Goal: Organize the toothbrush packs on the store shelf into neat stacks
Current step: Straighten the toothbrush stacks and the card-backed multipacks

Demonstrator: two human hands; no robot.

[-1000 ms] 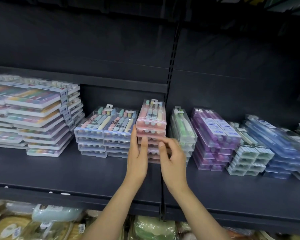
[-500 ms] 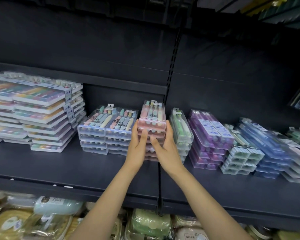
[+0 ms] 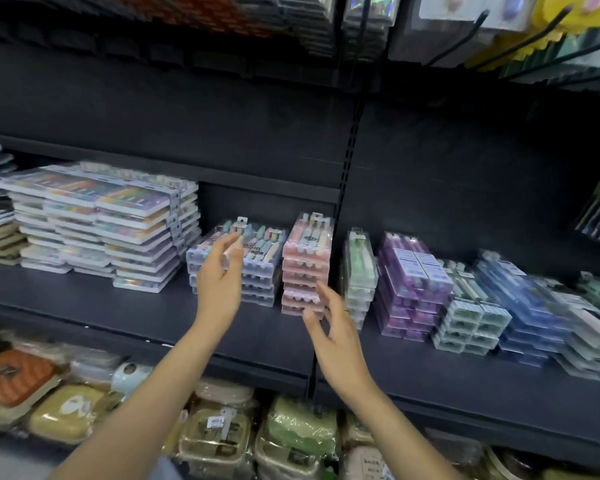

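Toothbrush packs in pink sit in one upright stack on the dark shelf, just past the fingertips of your right hand. That hand hovers in front of the stack's lower packs with its fingers loosely spread and relaxed, holding nothing; whether a fingertip touches the bottom pack you cannot tell. Your left hand is raised in front of the neighbouring stack of clear packs with pastel brushes, fingers open and slightly curved, thumb apart, nothing gripped. Printing on the top of that clear stack shows beside your left fingertips, but it is too blurred to read.

Just right of your right fingers stands a narrow stack with green brushes, then purple packs bearing pale label panels whose text is unreadable, then clear packs with white ends, then blue packs running toward the edge. Well to the left of your left hand, wide flat packs with multicoloured brushes lie in tall, slightly fanned piles; small dark marks on their end tabs cannot be made out.

Below your wrists, the lower shelf holds wrapped pouches in orange, yellow and green, one with a small price tag, illegible. Above, hanging goods on hooks are blurred.
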